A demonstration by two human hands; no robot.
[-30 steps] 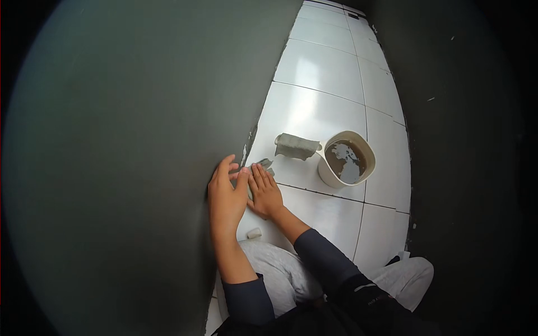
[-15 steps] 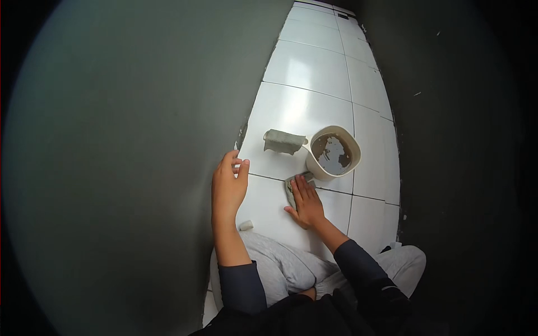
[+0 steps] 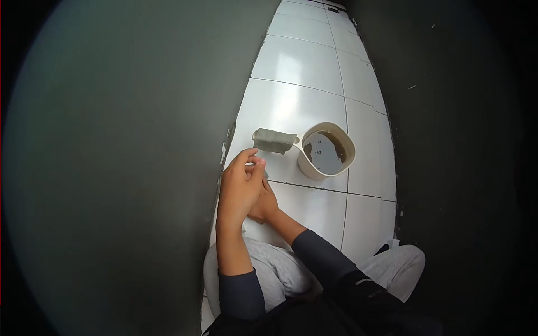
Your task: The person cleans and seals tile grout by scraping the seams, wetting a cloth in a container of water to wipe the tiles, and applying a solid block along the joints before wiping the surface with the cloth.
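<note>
My left hand [image 3: 241, 182] is raised beside the dark wall, its fingers curled but apart, with nothing seen in it. Behind and below it, my right hand [image 3: 265, 204] rests low over the white tiled floor [image 3: 305, 207], its fingers mostly hidden by my left hand. A small bit of grey-green cloth [image 3: 265, 175] shows at the fingertips of my right hand. Ahead of both hands, another grey cloth [image 3: 274, 141] is draped over the handle of a cream dipper [image 3: 307, 167], which holds murky water.
Dark grey walls [image 3: 129, 157] rise on both sides of the narrow tiled strip, with rough, chipped lower edges. My crossed legs in light grey trousers [image 3: 274, 260] are close below my hands. A small dark object [image 3: 333, 9] lies at the far end.
From half a second ago, my right hand has moved left, from beneath the dipper to behind my left hand. My left hand has shifted slightly right. The view has moved a little.
</note>
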